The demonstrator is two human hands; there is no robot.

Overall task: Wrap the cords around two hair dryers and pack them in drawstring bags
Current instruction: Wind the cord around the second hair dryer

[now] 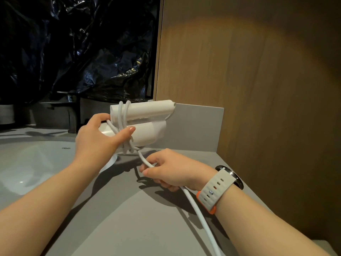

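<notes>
Head view: a white folded hair dryer (pixel 151 129) is held in the air above the grey counter (pixel 129 224), just right of the white sink (pixel 27 163). The left hand (pixel 99 137) grips its left end, thumb pressed over several loops of white cord (pixel 193 206) wound round the body and handle. Nearer and lower right, the right hand (pixel 171 170), with a watch (pixel 219 185) on its wrist, is curled round the loose cord, which trails towards the near edge. A wood panel (pixel 258 71) stands at right, black plastic sheeting (pixel 73 52) far left.
</notes>
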